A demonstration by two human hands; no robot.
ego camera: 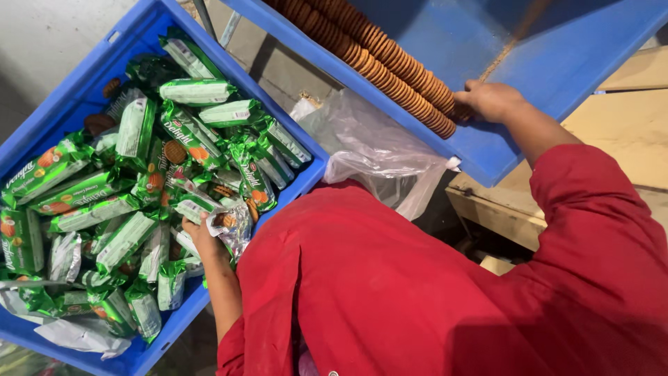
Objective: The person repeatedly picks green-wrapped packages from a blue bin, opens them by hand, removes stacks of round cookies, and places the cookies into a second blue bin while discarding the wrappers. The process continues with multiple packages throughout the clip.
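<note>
- a torn biscuit packet (226, 221) sits in the grasp of the left hand (203, 235), at the near edge of the blue crate (83, 87).
- green biscuit packets (139, 174) fill that crate.
- the right hand (491, 101) presses, fingers curled, against the end of a row of round biscuits (386, 66) in a blue tray (557, 56).
- a clear plastic bag (372, 150) lies between crate and tray.

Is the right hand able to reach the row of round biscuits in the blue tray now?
Probably yes: the right hand already rests at the end of the biscuit row in the blue tray, and nothing lies between them.
</note>
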